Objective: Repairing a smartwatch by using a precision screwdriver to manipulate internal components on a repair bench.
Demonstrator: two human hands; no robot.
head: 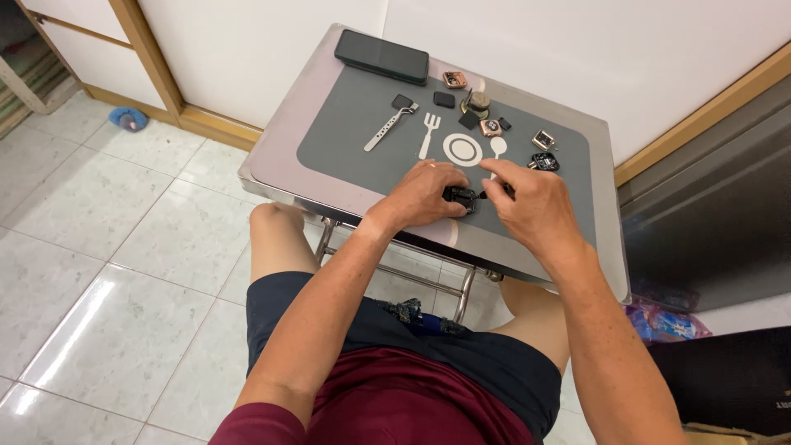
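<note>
- Black watch case [460, 196] lies flat on the grey mat [354, 124], close to the mat's near edge, between the two hands; it is small and squarish, and its long axis cannot be made out from this view.
- Left hand [420, 196] curls over the case from the left, its grip closed down on the case's left side and holding it against the mat.
- Right hand [531, 202] sits just beside the case on the right; its grip is pinched tight on a thin dark tool [493, 193], whose tip points left toward the case and meets its right side.
- White fork, plate and spoon shapes are printed on the mat just beyond the hands.
- Farther back lie a silver watch strap [387, 130], several small watch cases in black, pink and silver, and some small dark parts.
- Dark phone [381, 57] lies at the far edge of the bench [280, 148], which is a metal-topped folding one.
- Tiled floor [99, 247] spreads out to the left; a blue object [128, 119] lies on it by the wall.
</note>
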